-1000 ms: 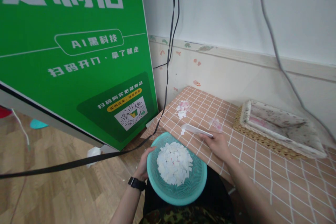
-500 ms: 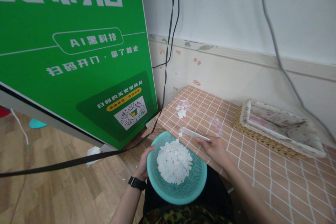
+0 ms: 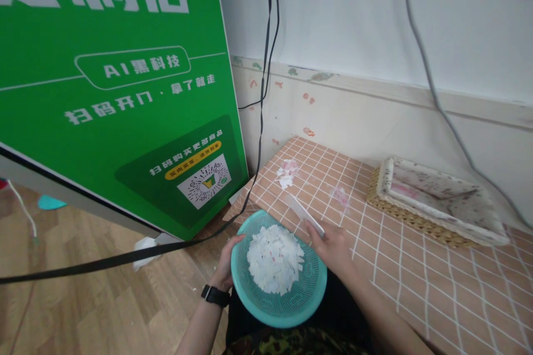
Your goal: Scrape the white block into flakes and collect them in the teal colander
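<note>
Table ahead, colander at the left hand, flat tool angled away from the right.
The checked table (image 3: 395, 266) is spread ahead of and beyond the right hand (image 3: 333, 247). The teal colander (image 3: 266, 302), clasped at its side by the left hand (image 3: 226, 263), is placed to that hand's right; white pieces (image 3: 275, 259) are heaped inside. The flat white tool (image 3: 303, 213) is grasped by the right hand at its near end, its long axis directed forward and leftward; table contact cannot be told. Loose scraps (image 3: 286, 180) are left past its tip, nearer the right hand.
</note>
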The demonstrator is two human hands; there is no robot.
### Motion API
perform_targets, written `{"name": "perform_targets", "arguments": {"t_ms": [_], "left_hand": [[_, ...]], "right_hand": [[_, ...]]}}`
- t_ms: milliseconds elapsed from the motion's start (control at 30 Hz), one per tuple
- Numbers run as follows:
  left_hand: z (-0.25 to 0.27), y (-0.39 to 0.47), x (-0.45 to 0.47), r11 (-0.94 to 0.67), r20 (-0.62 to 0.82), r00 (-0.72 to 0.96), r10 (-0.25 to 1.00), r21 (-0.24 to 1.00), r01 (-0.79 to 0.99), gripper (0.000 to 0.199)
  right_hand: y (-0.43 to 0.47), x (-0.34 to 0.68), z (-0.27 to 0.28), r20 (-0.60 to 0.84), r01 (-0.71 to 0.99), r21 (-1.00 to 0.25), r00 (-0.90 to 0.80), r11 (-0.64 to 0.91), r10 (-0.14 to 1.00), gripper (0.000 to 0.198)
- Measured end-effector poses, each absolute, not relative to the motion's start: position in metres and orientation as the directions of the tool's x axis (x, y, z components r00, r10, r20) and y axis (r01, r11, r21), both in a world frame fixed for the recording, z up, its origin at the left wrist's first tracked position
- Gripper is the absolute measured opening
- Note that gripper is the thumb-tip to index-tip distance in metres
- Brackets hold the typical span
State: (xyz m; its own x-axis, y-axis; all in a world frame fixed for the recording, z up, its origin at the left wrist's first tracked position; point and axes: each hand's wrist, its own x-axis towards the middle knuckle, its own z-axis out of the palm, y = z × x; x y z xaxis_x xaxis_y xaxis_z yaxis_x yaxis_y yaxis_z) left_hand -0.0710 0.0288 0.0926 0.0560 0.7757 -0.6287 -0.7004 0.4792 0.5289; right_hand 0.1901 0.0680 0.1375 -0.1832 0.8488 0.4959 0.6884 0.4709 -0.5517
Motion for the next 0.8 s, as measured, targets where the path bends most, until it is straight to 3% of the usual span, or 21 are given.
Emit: {"name": "perform_targets", "arguments": {"t_ms": [133, 233, 433, 567, 700, 800], "left_hand": [[0.093, 0.028, -0.071, 0.467, -0.63, 0.027, 0.777, 0.546, -0.695, 0.014], [0.09, 0.028, -0.071, 0.464, -0.624, 0.019, 0.781, 0.56, -0.687, 0.014], [0.087, 0.028, -0.072, 0.478, -0.621, 0.064, 0.781, 0.529, -0.701, 0.015], [0.082, 0.026, -0.072, 0.509, -0.616, 0.128, 0.777, 0.497, -0.703, 0.019], [0.067, 0.024, -0.073, 0.505, -0.622, 0.117, 0.774, 0.496, -0.706, 0.02], [0.053, 0.022, -0.072, 0.468, -0.635, 0.038, 0.772, 0.527, -0.709, 0.015]], "right_hand": [[0.074, 0.179, 0.132, 0.538, 0.69, -0.367, -0.39, 0.624, 0.747, 0.039], [0.081, 0.167, 0.128, 0.487, 0.72, -0.323, -0.43, 0.614, 0.76, 0.042], [0.106, 0.171, 0.131, 0.448, 0.849, -0.403, -0.142, 0.341, 0.883, 0.03], [0.124, 0.205, 0.137, 0.412, 0.888, -0.427, 0.02, 0.173, 0.911, 0.034], [0.165, 0.25, 0.146, 0.344, 0.798, -0.602, 0.253, 0.005, 0.904, 0.04], [0.211, 0.275, 0.151, 0.25, 0.705, -0.709, 0.3, -0.037, 0.92, 0.042]]}}
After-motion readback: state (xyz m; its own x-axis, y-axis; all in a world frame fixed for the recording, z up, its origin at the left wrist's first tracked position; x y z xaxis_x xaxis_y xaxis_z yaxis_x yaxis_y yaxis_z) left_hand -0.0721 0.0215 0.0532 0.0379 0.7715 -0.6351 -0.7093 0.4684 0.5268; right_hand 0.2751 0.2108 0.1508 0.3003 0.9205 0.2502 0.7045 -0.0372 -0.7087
